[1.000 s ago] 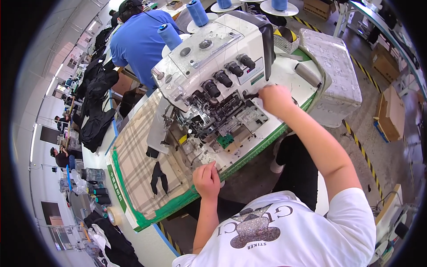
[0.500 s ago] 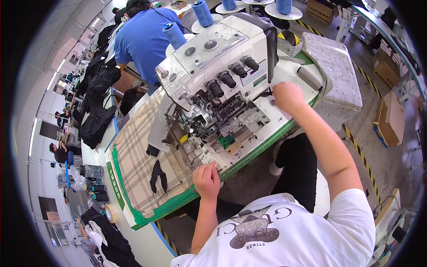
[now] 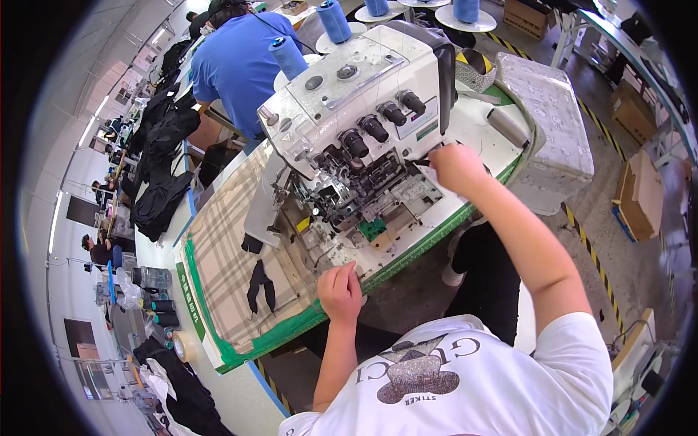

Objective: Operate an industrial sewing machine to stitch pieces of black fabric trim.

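Observation:
A white overlock sewing machine (image 3: pixel 342 91) stands on the table with its lower mechanism (image 3: pixel 363 182) exposed and lint scattered about it. My right hand (image 3: pixel 458 168) is closed at the right end of that mechanism. From its fingers a small dark slim tool (image 3: pixel 423 161) points toward the machine; its exact kind is unclear. My left hand (image 3: pixel 339 293) rests at the table's near edge with its fingers curled in. Whatever may be inside that grip is hidden. Left of it, a forked piece of black fabric (image 3: pixel 260 287) lies on the checked cloth table cover (image 3: pixel 218 269).
Green tape (image 3: pixel 291 330) edges the table. Blue thread cones (image 3: pixel 334 22) stand behind the machine, near a co-worker in a blue shirt (image 3: pixel 243 62). To the right are a wrapped box (image 3: pixel 545 131) and cardboard boxes (image 3: pixel 641 195). Black garments (image 3: pixel 160 167) lie at left.
My right hand has moved slightly left, bringing the dark tool closer to the exposed mechanism. My left hand keeps its place and curled shape.

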The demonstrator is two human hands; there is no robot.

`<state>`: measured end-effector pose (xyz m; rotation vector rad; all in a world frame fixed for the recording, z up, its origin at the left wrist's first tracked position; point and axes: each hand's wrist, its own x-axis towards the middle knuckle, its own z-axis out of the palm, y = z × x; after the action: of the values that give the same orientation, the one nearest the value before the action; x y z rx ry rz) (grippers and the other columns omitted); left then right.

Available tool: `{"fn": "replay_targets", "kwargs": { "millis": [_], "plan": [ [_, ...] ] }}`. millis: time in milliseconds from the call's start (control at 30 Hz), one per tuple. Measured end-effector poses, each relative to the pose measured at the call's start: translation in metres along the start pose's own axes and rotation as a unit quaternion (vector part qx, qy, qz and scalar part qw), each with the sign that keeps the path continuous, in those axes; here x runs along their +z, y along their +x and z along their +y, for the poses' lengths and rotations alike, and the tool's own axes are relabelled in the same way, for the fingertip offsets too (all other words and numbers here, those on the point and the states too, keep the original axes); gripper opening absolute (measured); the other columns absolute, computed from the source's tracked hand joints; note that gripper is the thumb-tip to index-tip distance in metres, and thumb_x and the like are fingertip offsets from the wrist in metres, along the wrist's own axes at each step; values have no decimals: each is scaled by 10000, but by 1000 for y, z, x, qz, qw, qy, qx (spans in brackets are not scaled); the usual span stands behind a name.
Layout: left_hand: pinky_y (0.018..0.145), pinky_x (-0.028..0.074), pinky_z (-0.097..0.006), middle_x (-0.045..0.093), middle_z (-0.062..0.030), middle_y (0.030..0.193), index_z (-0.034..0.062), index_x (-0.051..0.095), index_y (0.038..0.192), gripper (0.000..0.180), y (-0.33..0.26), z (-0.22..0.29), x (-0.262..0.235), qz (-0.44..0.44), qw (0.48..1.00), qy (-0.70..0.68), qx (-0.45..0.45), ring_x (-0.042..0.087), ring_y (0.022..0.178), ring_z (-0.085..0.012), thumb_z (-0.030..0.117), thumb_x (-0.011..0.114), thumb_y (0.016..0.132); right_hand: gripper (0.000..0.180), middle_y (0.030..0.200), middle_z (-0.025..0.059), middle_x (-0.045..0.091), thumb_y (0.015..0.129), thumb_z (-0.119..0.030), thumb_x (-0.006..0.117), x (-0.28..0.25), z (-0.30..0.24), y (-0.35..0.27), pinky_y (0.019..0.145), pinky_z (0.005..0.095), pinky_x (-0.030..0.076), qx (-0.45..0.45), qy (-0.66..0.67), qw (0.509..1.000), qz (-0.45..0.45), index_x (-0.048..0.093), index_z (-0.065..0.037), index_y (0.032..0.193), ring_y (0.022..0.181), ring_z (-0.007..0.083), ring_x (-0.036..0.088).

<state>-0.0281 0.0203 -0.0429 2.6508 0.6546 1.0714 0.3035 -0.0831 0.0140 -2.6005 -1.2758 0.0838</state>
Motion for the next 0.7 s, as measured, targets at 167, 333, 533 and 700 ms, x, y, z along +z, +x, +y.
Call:
{"fn": "replay_targets", "kwargs": {
  "millis": [167,333,533,700],
  "plan": [
    [667,449,-366,615,-61,822,88,695,941,156,0,1,0,3,1000,-5,-3,576,725,-256,27,660,801,131,842,111,712,772,-152,635,-21,25,8,691,400,560,34,-134,990,0,718,-92,854,795,301,704],
    [674,450,-365,618,-57,825,89,695,939,146,-1,1,1,0,1000,1,-7,579,731,-255,37,658,808,135,859,120,711,807,-104,585,-10,-18,-22,690,408,572,4,-37,999,-33,703,-89,869,805,312,705],
    [673,463,-361,614,-83,798,62,694,917,121,2,6,-1,0,1000,0,-3,582,735,-270,14,648,816,139,871,113,720,794,-119,608,-14,33,-10,680,400,573,153,-63,986,-11,738,-80,824,831,296,708],
    [672,460,-364,612,-80,800,64,692,914,113,1,3,-1,2,1000,5,-5,577,730,-270,23,645,820,126,858,122,716,792,-117,607,-23,25,-23,701,392,568,51,-124,991,-13,728,-85,802,829,298,706]
  ]
}}
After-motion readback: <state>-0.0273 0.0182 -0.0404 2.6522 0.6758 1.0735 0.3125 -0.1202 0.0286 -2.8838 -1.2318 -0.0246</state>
